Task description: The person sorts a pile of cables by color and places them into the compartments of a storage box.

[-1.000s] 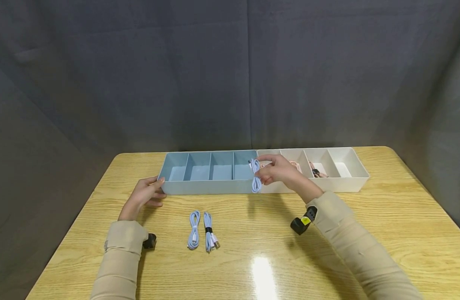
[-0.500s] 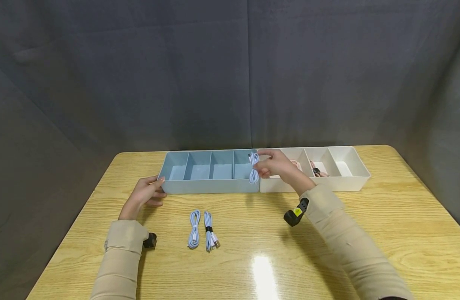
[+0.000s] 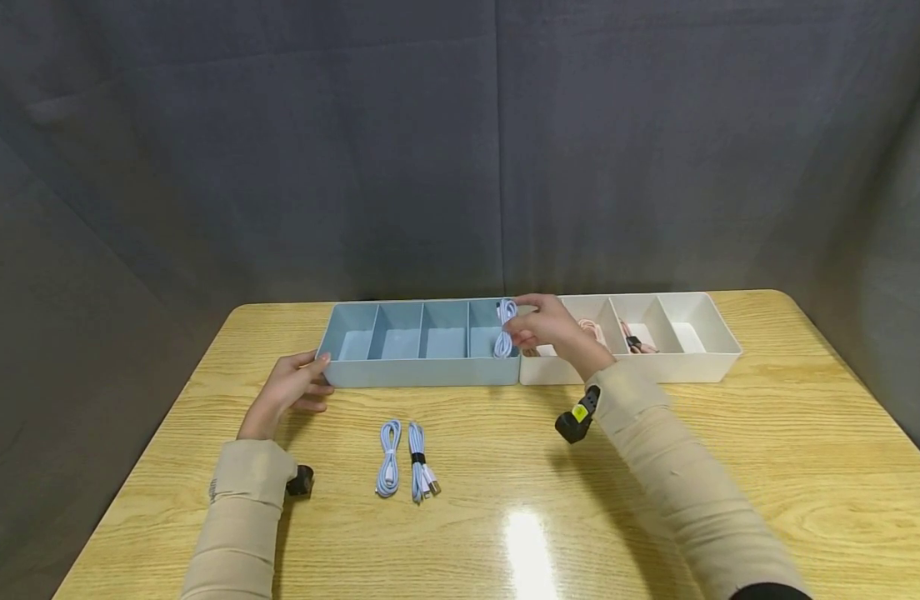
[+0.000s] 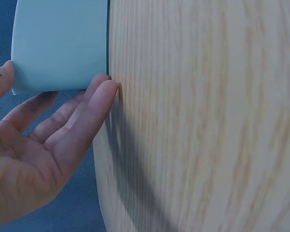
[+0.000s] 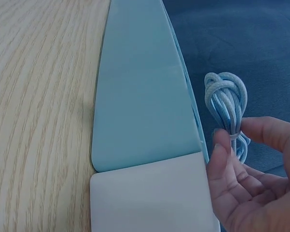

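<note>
My right hand (image 3: 553, 327) pinches a coiled light-blue charging cable (image 3: 502, 344) between thumb and fingers. The cable hangs over the rightmost compartment of the blue divided box (image 3: 418, 373). Seen from the right wrist, the cable bundle (image 5: 226, 96) stands above the box's rim, with a band round its middle. At the box's left end, my left hand (image 3: 286, 388) touches the corner and end wall. In the left wrist view its fingers (image 4: 89, 116) are mostly straight against that end. Two more coiled blue cables, one with a white band (image 3: 388, 458) and one with a black band (image 3: 418, 460), lie on the table.
A white divided box (image 3: 632, 370) adjoins the blue box on the right. Pink cables (image 3: 591, 330) lie in some of its compartments, one with a black tie (image 3: 634, 342). A grey curtain (image 3: 400, 167) hangs behind the wooden table (image 3: 490, 450).
My right hand has moved slightly away from me and left with the cable, from in front of the blue box to over its right compartment. The left hand stays put.
</note>
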### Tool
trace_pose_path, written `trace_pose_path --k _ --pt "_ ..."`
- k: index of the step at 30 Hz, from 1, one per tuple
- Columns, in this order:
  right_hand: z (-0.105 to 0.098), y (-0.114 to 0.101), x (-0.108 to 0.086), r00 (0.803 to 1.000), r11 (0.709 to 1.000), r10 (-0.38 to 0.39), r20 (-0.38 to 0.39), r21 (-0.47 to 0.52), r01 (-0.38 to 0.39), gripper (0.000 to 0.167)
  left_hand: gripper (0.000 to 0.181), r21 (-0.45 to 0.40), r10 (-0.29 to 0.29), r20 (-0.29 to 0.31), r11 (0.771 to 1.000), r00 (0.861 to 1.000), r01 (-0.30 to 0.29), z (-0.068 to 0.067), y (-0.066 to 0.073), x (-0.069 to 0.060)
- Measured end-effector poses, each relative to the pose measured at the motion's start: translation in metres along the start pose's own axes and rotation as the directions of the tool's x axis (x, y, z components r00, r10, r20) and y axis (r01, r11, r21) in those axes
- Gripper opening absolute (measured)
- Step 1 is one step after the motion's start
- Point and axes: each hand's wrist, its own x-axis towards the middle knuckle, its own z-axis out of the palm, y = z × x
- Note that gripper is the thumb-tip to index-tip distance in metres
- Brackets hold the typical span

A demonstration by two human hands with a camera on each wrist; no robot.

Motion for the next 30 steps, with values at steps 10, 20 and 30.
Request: trace_pose_path --k 10,20,30 --pt "0.006 0.003 0.004 0.996 1.0 0.013 -0.088 -0.006 -0.014 0.059 0.062 -0.01 0.002 0.002 1.0 1.0 -0.002 0.0 0.001 -0.001" --pt "0.002 0.002 -0.002 0.995 1.0 -0.002 -0.099 -0.027 0.0 0.053 0.062 -0.009 -0.006 -0.007 1.0 1.0 0.006 0.001 -0.001 0.001" --pt "-0.001 0.0 -0.013 0.995 1.0 -0.025 -0.095 -0.005 0.024 0.044 0.062 -0.003 0.003 -0.009 1.0 1.0 -0.003 0.0 -0.001 0.0"
